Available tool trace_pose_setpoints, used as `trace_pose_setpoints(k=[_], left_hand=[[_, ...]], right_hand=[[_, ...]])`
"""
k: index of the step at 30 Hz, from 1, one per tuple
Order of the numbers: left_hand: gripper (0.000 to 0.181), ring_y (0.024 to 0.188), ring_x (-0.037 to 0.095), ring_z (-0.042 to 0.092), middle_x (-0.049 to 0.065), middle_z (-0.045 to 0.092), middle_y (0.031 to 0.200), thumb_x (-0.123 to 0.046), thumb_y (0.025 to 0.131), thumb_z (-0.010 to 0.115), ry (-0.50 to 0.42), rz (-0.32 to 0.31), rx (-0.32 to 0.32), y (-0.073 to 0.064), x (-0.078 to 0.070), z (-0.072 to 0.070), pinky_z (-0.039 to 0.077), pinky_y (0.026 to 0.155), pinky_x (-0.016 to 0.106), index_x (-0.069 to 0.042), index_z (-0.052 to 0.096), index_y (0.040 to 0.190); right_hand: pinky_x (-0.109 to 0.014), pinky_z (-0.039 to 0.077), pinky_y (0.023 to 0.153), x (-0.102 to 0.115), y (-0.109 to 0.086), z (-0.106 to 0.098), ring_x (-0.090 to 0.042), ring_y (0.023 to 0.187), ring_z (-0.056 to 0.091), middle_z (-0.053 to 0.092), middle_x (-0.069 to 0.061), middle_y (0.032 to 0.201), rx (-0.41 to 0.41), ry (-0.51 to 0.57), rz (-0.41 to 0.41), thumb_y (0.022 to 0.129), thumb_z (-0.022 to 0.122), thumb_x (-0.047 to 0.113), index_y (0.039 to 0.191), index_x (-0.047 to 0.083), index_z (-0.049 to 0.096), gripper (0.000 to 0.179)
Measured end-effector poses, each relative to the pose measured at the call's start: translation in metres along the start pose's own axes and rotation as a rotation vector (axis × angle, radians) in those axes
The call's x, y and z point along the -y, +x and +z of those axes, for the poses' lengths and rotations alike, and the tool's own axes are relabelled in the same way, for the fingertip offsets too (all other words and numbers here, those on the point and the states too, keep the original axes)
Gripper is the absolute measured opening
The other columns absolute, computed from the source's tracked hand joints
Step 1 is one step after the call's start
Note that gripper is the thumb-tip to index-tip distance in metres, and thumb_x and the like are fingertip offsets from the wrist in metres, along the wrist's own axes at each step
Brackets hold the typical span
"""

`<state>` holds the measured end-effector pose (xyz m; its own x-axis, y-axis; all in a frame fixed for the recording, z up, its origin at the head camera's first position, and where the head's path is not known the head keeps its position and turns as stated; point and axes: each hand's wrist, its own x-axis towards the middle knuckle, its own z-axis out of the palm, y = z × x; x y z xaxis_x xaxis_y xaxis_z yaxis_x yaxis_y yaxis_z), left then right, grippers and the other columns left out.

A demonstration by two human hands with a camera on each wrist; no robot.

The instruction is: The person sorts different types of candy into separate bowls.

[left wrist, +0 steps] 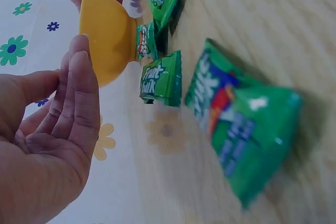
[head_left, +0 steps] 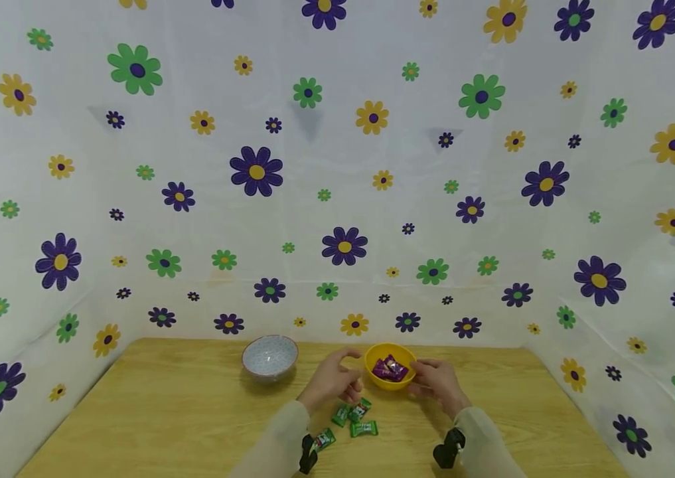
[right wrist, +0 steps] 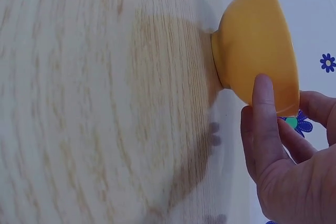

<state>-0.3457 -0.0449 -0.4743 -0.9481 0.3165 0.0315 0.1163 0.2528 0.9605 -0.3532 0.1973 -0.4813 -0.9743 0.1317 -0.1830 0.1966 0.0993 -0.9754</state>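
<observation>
Gripping the yellow bowl (right wrist: 257, 40) by its rim with the right hand (head_left: 437, 382). Holding the left hand (head_left: 332, 380) empty, half-open, beside it, near green packets (head_left: 364, 429).

Flowered cloth (head_left: 313, 219) around a wooden table (head_left: 182, 398)
The white cloth, printed in purple, green and yellow, hangs behind and at both sides; a pale patterned bowl (head_left: 269, 358) stands near the table's back edge.

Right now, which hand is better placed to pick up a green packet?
Left, I'd say: the left hand holds nothing and is close to the green packets, while the right hand grips the yellow bowl by its rim, farther from them.
</observation>
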Motion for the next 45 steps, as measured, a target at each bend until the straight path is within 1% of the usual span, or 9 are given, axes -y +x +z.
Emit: trace_pose_setpoints(k=[7, 13, 19, 25, 29, 33, 35, 40, 45], left_hand=[[0.040, 0.053, 0.020, 0.065, 0.017, 0.068, 0.074, -0.011, 0.098, 0.057, 0.041, 0.032, 0.021, -0.013, 0.003, -0.008, 0.057, 0.051, 0.031, -0.003, 0.047, 0.136], [0.039, 0.060, 0.025, 0.068, 0.023, 0.068, 0.080, -0.011, 0.099, 0.057, 0.007, 0.067, 0.029, -0.030, -0.001, -0.023, 0.057, 0.052, 0.031, -0.002, 0.048, 0.136], [0.032, 0.067, 0.025, 0.069, 0.024, 0.069, 0.085, -0.010, 0.098, 0.058, 0.031, 0.096, -0.050, -0.042, 0.005, -0.047, 0.058, 0.055, 0.035, 0.001, 0.056, 0.127], [0.025, 0.073, 0.020, 0.066, 0.022, 0.069, 0.092, -0.007, 0.097, 0.057, 0.060, 0.065, -0.158, -0.049, 0.014, -0.069, 0.057, 0.057, 0.034, 0.005, 0.062, 0.119], [0.021, 0.076, 0.019, 0.064, 0.022, 0.069, 0.096, -0.005, 0.096, 0.058, 0.041, 0.043, -0.251, -0.053, 0.015, -0.082, 0.057, 0.059, 0.034, 0.005, 0.065, 0.114], [0.019, 0.080, 0.023, 0.063, 0.019, 0.068, 0.096, -0.005, 0.096, 0.060, -0.016, 0.012, -0.335, -0.055, 0.014, -0.095, 0.057, 0.063, 0.034, 0.004, 0.068, 0.110], [0.020, 0.081, 0.022, 0.063, 0.017, 0.067, 0.096, -0.007, 0.096, 0.061, -0.046, -0.017, -0.366, -0.056, 0.014, -0.102, 0.057, 0.063, 0.031, 0.005, 0.067, 0.110], [0.025, 0.080, 0.014, 0.063, 0.016, 0.067, 0.102, -0.008, 0.096, 0.060, -0.085, -0.076, -0.404, -0.055, 0.017, -0.119, 0.056, 0.066, 0.026, 0.006, 0.064, 0.116], [0.028, 0.082, 0.013, 0.063, 0.016, 0.065, 0.107, -0.008, 0.097, 0.059, -0.110, -0.102, -0.436, -0.054, 0.019, -0.137, 0.057, 0.069, 0.026, 0.008, 0.062, 0.120]], right_hand=[[-0.035, 0.060, 0.081, -0.003, -0.003, -0.006, -0.023, 0.091, 0.070, 0.061, -0.031, 0.125, -0.036, -0.008, -0.006, 0.099, 0.058, 0.024, 0.130, -0.010, 0.056, 0.046], [-0.034, 0.060, 0.082, -0.002, -0.006, -0.011, -0.031, 0.105, 0.064, 0.059, -0.028, 0.127, -0.106, -0.014, -0.075, 0.100, 0.057, 0.027, 0.128, -0.006, 0.057, 0.043], [-0.022, 0.058, 0.074, 0.006, -0.008, -0.010, -0.025, 0.099, 0.058, 0.059, -0.024, 0.123, -0.186, -0.020, -0.168, 0.099, 0.058, 0.023, 0.126, -0.005, 0.059, 0.039], [-0.019, 0.057, 0.070, 0.015, -0.013, -0.002, -0.020, 0.090, 0.059, 0.063, -0.019, 0.114, -0.210, -0.023, -0.226, 0.099, 0.059, 0.018, 0.122, -0.002, 0.063, 0.032], [-0.027, 0.059, 0.076, 0.019, -0.017, 0.005, -0.019, 0.088, 0.062, 0.066, -0.017, 0.111, -0.160, -0.012, -0.226, 0.098, 0.061, 0.017, 0.120, -0.002, 0.065, 0.030], [-0.036, 0.060, 0.079, 0.019, -0.019, 0.011, -0.024, 0.088, 0.065, 0.067, -0.019, 0.108, -0.066, 0.018, -0.232, 0.097, 0.062, 0.015, 0.118, -0.007, 0.064, 0.030], [-0.036, 0.061, 0.078, 0.018, -0.020, 0.013, -0.024, 0.087, 0.066, 0.068, -0.019, 0.105, -0.015, 0.027, -0.230, 0.096, 0.063, 0.015, 0.118, -0.008, 0.064, 0.031], [-0.027, 0.059, 0.070, 0.013, -0.021, 0.016, -0.016, 0.080, 0.066, 0.071, -0.011, 0.097, 0.131, 0.019, -0.207, 0.094, 0.066, 0.018, 0.118, -0.009, 0.064, 0.036], [-0.028, 0.060, 0.072, 0.007, -0.023, 0.017, -0.015, 0.080, 0.068, 0.073, -0.010, 0.098, 0.327, -0.042, -0.184, 0.093, 0.068, 0.028, 0.123, -0.008, 0.063, 0.047]])
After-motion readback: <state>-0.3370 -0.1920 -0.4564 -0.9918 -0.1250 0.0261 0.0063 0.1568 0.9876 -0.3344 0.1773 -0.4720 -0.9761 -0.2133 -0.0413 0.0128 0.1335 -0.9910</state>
